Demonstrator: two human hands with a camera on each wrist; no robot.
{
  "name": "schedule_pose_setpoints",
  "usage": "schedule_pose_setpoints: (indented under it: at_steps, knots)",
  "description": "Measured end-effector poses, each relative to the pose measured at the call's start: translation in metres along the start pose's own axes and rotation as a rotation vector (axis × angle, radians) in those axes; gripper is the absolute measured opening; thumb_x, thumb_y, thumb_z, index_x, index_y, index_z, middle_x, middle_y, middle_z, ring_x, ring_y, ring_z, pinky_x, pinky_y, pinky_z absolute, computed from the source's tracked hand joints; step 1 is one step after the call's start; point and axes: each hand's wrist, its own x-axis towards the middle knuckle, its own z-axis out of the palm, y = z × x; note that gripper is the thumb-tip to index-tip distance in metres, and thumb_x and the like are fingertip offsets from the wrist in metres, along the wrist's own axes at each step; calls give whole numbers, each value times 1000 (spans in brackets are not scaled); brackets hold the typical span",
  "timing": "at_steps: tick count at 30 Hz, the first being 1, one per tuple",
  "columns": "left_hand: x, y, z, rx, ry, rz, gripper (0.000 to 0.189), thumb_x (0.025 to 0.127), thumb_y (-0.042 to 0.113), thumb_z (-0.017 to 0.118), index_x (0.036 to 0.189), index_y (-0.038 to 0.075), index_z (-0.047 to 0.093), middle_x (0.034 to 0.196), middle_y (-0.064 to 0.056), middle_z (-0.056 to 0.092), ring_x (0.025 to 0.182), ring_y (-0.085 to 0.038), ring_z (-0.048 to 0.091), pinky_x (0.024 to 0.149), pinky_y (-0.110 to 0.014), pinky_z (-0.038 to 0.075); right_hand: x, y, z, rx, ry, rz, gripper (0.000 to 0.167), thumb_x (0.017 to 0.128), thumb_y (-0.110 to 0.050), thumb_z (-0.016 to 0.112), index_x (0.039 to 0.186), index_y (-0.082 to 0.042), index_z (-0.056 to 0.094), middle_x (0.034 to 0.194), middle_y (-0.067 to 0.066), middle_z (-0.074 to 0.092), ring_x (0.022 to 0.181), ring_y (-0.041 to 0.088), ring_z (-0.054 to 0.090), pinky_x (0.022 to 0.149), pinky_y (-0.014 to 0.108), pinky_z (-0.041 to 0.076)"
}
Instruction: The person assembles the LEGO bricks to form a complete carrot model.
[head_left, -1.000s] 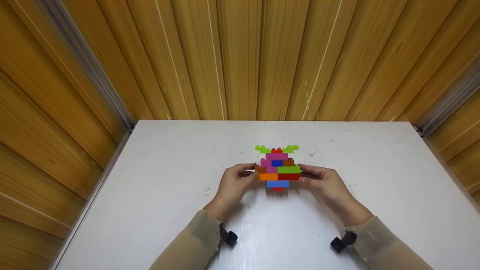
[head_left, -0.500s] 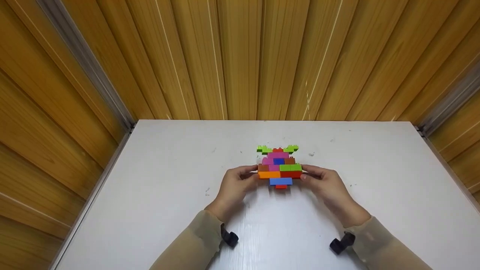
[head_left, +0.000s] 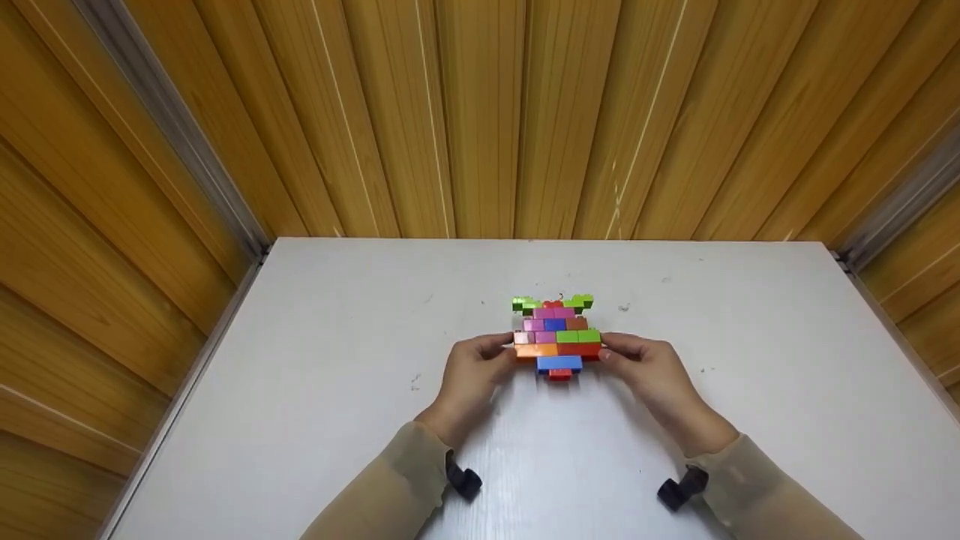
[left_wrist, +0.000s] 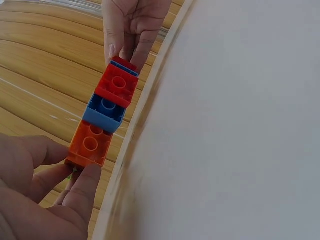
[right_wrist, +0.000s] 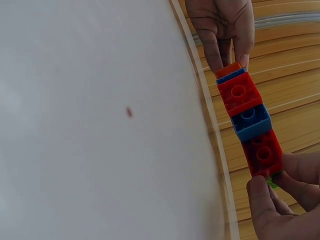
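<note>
A toy-brick model point(head_left: 556, 337) of many colours is held up between both hands in the head view. It has lime green bricks spread at the top, pink, blue and brown rows below, and a narrow blue and red foot. My left hand point(head_left: 474, 371) pinches its left end at the orange brick, thumb in front and fingers behind. On the opposite end, my right hand point(head_left: 656, 379) pinches the red and green bricks. Both wrist views show the hollow undersides of the red brick point(left_wrist: 118, 84) and the blue brick point(right_wrist: 251, 122).
A white tabletop point(head_left: 337, 337) with small scuff marks lies under the hands. Wood-patterned panels point(head_left: 480, 120) rise behind and at both sides, with grey metal posts at the corners. Black wrist cameras point(head_left: 466, 481) sit on the sleeves.
The brick model has tilted, so its front faces catch more light and the undersides of the green bricks show. Both hands keep their hold with only slight movement.
</note>
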Motion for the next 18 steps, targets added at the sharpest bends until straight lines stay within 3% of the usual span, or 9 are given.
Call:
schedule_pose_setpoints:
  at_steps: [8, 12, 18]
  knots:
    - [0, -1, 0, 5, -8, 6, 36, 104, 15, 76, 139, 4, 80, 130, -12, 84, 124, -21, 73, 107, -37, 63, 4, 5, -1, -46, 38, -15, 43, 108, -16, 77, 148, 0, 72, 155, 22, 70, 156, 40, 56, 100, 7, 52]
    - [0, -1, 0, 7, -25, -43, 35, 107, 22, 75, 139, 9, 81, 134, -7, 83, 134, -25, 71, 119, -44, 59, 6, 7, -4, -69, 8, 9, 42, 109, -17, 76, 147, 0, 72, 155, 23, 70, 156, 43, 56, 104, 12, 56]
    - [0, -2, 2, -2, -39, -85, 34, 108, 21, 74, 140, 9, 80, 136, -6, 83, 137, -26, 70, 121, -44, 57, 7, 6, -7, -94, -29, 28, 42, 110, -15, 74, 148, 1, 71, 158, 26, 66, 158, 45, 54, 112, 25, 59]
